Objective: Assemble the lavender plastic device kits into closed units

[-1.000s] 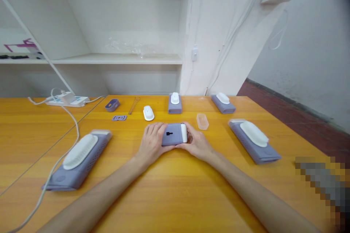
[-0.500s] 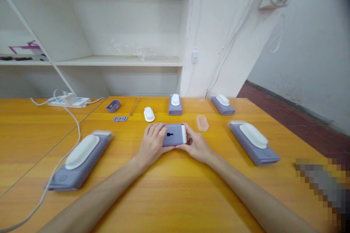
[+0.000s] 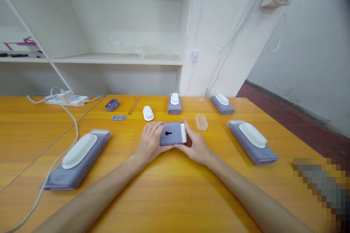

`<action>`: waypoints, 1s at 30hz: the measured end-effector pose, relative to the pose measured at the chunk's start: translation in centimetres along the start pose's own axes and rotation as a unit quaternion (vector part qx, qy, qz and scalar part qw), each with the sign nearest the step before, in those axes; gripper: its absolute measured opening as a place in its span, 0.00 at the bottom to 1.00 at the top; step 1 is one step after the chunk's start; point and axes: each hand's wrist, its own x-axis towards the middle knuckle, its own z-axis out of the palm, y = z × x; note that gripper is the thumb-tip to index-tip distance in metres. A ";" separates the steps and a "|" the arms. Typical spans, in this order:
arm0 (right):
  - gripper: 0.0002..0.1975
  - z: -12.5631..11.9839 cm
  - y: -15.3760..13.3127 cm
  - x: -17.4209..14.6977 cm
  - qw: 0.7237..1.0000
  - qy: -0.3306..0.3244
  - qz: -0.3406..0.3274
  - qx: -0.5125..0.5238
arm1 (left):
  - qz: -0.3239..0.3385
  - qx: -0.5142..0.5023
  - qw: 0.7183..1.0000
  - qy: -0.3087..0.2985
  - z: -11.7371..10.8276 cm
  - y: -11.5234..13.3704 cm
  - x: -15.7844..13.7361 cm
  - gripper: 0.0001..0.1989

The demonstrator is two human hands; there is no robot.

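Between both hands, low over the table, lies a purple-grey plastic casing (image 3: 175,134) with a white end strip and a dark T-shaped mark. My left hand (image 3: 150,136) grips its left end, fingers over the top and thumb along the near edge. At the white end, my right hand (image 3: 196,145) holds it between thumb and fingers; some of those fingers are hidden. Beyond the hands are a white ribbed cap (image 3: 148,113) and a translucent tray (image 3: 201,122). Farther left lie a coil spring (image 3: 133,105), a purple-grey ring part (image 3: 112,105) and a flat slotted plate (image 3: 119,118).
Purple-grey units with white tops stand at left (image 3: 76,162), back centre (image 3: 174,104), back right (image 3: 222,105) and right (image 3: 252,142). A power strip (image 3: 67,99) sits back left, its white cable (image 3: 75,131) running across the left side. White shelving (image 3: 117,59) rises behind the table.
The casing stays in both hands; my left fingers have slid slightly left, showing a little more of its face. The whole view has shifted slightly.
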 end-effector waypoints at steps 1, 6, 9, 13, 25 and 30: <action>0.47 0.0 0.0 0.0 1.000 -0.003 0.001 0.001 | 0.003 -0.001 1.000 -0.001 0.0 0.0 0.0 0.35; 0.47 0.2 -0.1 -0.2 1.000 0.008 -0.010 -0.001 | 0.003 -0.002 1.000 0.006 0.0 0.1 0.0 0.35; 0.42 0.3 -0.4 -0.2 0.998 0.030 -0.053 -0.013 | -0.019 -0.005 1.000 0.020 0.0 0.2 0.1 0.37; 0.18 -0.2 -0.5 -0.1 0.993 0.089 -0.054 -0.051 | -0.052 -0.025 0.998 0.030 -0.1 0.3 0.2 0.38; 0.20 -2.5 2.4 1.7 0.898 0.315 0.081 -0.297 | -0.074 -0.048 0.996 0.033 -0.2 0.3 0.2 0.38; 0.39 -2.4 3.6 2.1 0.871 0.235 0.234 -0.363 | -0.079 -0.046 0.995 0.032 -0.1 0.3 0.0 0.39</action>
